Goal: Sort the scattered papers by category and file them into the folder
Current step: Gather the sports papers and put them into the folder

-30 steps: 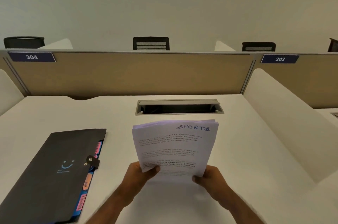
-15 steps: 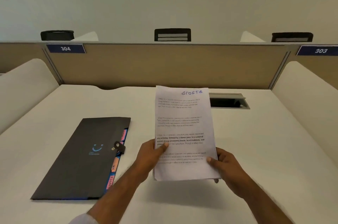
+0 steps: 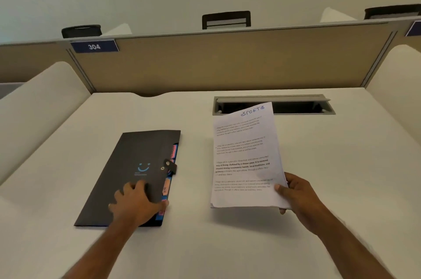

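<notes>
A stack of white printed papers [image 3: 243, 155], the top sheet marked "SPORTS" in blue ink, is held tilted above the white desk [image 3: 227, 240]. My right hand [image 3: 298, 196] pinches its lower right corner, thumb on top. A black folder [image 3: 127, 165] with a blue smiley, a snap strap and coloured tabs along its right edge lies closed on the desk to the left. My left hand [image 3: 136, 203] rests on the folder's near right part, fingers spread flat, thumb at the tabbed edge.
A grey cable slot [image 3: 296, 105] is set into the desk behind the papers. A tan partition [image 3: 227, 62] with a "304" label [image 3: 93, 46] closes the back. White side dividers stand left and right. Black chair backs show beyond the partition.
My left hand has let go of the papers and moved left onto the folder. The papers now hang from my right hand alone. The view has shifted.
</notes>
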`<act>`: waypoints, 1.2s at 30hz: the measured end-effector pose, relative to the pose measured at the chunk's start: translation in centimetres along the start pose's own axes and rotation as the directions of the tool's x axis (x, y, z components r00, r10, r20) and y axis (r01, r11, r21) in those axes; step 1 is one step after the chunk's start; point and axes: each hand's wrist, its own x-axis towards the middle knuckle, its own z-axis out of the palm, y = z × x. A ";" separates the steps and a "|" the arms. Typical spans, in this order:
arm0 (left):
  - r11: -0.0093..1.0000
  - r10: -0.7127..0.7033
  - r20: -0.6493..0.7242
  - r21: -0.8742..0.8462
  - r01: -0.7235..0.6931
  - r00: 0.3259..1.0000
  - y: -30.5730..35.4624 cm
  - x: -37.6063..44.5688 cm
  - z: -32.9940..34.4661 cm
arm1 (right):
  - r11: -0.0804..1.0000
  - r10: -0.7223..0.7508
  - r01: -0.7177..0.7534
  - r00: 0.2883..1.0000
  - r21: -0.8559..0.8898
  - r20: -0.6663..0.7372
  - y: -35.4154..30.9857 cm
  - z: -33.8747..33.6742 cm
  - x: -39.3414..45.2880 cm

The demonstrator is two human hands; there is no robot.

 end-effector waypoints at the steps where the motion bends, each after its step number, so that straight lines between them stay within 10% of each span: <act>1: 1.000 -0.005 0.019 0.031 0.005 1.000 0.1 -0.1 0.2 | 1.000 0.004 -0.004 1.000 -0.001 -0.003 0.1 0.1 0.0; 17: 0.990 0.088 0.145 0.093 -0.102 0.986 2.2 1.8 0.3 | 0.999 0.020 -0.022 0.998 -0.039 -0.052 0.0 0.0 -0.8; 26: 0.974 0.101 -0.025 0.206 -0.094 0.995 2.2 1.0 2.4 | 0.998 0.032 -0.036 0.997 -0.056 -0.068 -0.2 -0.1 -1.5; 36: 0.951 0.177 -0.099 -0.239 -0.196 0.979 1.9 0.7 -1.9 | 0.995 -0.102 0.100 0.988 -0.019 -0.117 -3.8 1.6 -2.0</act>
